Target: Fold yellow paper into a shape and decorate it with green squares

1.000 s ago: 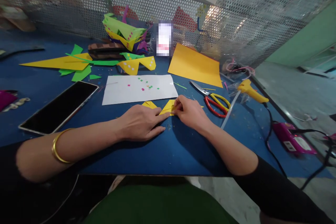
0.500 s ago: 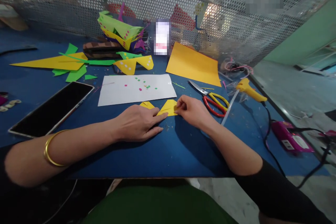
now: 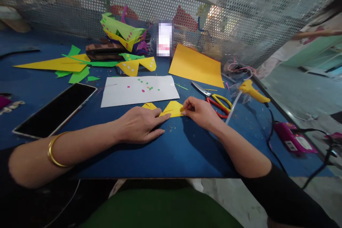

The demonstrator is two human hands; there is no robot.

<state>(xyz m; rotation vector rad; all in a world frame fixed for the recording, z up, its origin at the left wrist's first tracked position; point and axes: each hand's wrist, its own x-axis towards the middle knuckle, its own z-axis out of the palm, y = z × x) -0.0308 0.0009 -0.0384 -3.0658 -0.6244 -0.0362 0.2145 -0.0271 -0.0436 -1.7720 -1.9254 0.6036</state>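
Right hand (image 3: 199, 114) reaches right edge of folded yellow paper piece (image 3: 172, 109)

On my remote feed, that pinch has slid rightward over the last second, baring more paper at the centre of the frame; I judge its edge is being worked outward. Thumb and fingertips are closed, apparently on the paper. The left hand (image 3: 141, 124) lies flat, fingers spread, pressing down and gripping nothing. A white rectangular sheet (image 3: 121, 98) lies just above; red-and-yellow-handled metal scissors (image 3: 208, 96) crowd the right side. Another person (image 3: 316, 34) has appeared at upper right.
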